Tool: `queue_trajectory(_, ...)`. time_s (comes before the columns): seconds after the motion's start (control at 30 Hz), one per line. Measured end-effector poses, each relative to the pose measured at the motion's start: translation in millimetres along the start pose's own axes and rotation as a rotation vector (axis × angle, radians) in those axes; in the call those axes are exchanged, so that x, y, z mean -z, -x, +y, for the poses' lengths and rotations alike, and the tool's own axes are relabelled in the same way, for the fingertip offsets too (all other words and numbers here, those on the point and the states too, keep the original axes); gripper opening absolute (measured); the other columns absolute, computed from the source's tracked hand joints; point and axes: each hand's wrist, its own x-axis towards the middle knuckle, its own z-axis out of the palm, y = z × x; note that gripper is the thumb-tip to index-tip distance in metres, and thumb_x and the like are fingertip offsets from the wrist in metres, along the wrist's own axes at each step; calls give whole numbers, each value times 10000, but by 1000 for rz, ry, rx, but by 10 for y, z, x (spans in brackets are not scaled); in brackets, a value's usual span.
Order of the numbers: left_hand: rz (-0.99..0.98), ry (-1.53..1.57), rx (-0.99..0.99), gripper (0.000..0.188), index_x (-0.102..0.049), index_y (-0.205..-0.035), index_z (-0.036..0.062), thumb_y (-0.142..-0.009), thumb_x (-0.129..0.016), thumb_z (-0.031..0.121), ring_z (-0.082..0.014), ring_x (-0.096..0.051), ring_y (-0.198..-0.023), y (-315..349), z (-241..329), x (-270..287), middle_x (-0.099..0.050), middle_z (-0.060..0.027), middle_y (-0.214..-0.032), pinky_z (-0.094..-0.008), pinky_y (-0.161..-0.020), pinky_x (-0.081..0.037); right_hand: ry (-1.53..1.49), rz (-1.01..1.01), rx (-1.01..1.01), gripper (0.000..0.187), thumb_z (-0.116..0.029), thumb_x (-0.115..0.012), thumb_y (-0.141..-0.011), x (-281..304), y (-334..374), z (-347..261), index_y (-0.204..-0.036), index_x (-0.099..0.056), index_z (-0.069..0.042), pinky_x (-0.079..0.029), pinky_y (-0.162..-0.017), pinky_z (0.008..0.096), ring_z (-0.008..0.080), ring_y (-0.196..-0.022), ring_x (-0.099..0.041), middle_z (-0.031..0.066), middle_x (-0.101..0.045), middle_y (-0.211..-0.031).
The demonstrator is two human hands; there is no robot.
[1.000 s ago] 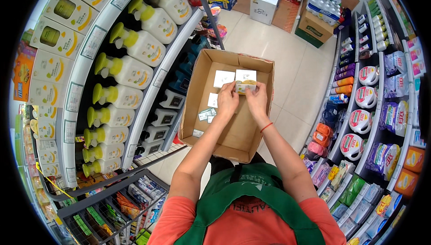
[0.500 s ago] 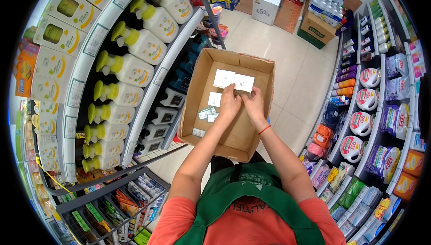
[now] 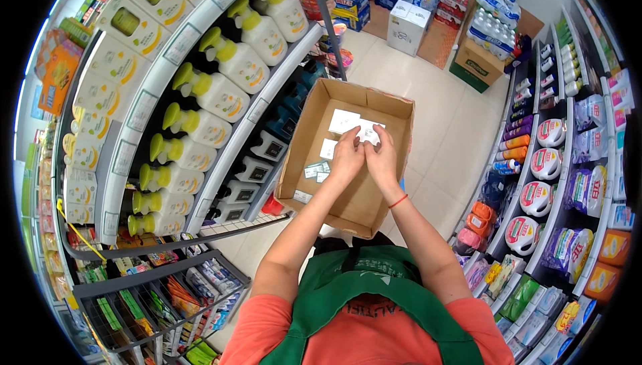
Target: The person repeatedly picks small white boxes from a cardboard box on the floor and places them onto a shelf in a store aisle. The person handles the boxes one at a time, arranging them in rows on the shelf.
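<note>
An open cardboard box (image 3: 384, 214) stands in front of my body, and both my hands reach into it. My left hand (image 3: 348, 159) and my right hand (image 3: 381, 159) are side by side, fingers bent and pinching a small stack of white paper labels (image 3: 368, 132) between them. My fingers cover its lower edge. A stack of larger white labels (image 3: 344, 121) lies just beyond my left hand. Another white label pile (image 3: 328, 149) sits to its left, with smaller green-edged labels (image 3: 315, 169) nearer me. One more small label bundle (image 3: 302, 196) rests by the box's near left corner.
At left, a shelf holds white pump bottles (image 3: 224, 97) with yellow-green tops. Below it stands a wire rack (image 3: 160, 298) of small packets. Detergent jugs (image 3: 535, 198) and packs fill the right shelf. Cartons (image 3: 409, 27) and bottled water (image 3: 493, 34) stand ahead on the tiled floor.
My hands have drawn closer together around the label stack, covering more of it. The shelves and box appear shifted slightly rightward in view.
</note>
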Motion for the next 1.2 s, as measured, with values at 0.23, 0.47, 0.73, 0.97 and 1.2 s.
queue_trajectory(0.23,68,183,-42,470,-510,-1381,-18,-911,-525,-36,-336,-613,-1181,206,269,421,-560,-214,-1339,-378,-960,-532,-346,-102,56,442,4,-554,-918,-146,139,-514,-1358,-517,6,-500,-993,366,288,-1281,-535,191,-511,-1376)
queue_trajectory(0.47,208,272,-191,480,-478,-1408,-23,-929,-505,-48,-335,-565,-1265,488,559,982,-532,-219,-1384,-377,-1008,-509,-416,-190,205,443,24,-543,-929,-333,351,-1140,-1370,-508,1,-489,-1011,346,271,-1296,-525,167,-511,-1379)
queue_trajectory(0.73,373,239,-345,500,-461,-1441,9,-949,-528,-40,-247,-532,-1295,888,926,1782,-505,-155,-1431,-337,-1032,-472,-485,-347,398,452,20,-557,-936,-645,636,-1948,-1384,-493,6,-470,-1043,356,256,-1313,-503,143,-485,-1409)
queue_trajectory(0.97,559,204,-443,532,-459,-1450,18,-930,-510,-85,-247,-508,-1319,1301,1092,2524,-476,-153,-1451,-343,-1066,-447,-561,-511,553,442,25,-547,-935,-1023,986,-2675,-1375,-504,13,-475,-1047,361,240,-1284,-528,144,-497,-1407)
queue_trajectory(1.2,708,121,-558,532,-459,-1446,13,-931,-518,-108,-244,-494,-1334,1553,1190,3193,-487,-145,-1429,-339,-1073,-446,-536,-604,727,443,15,-556,-933,-1371,1219,-3286,-1372,-497,26,-475,-1050,369,267,-1288,-529,153,-497,-1400)
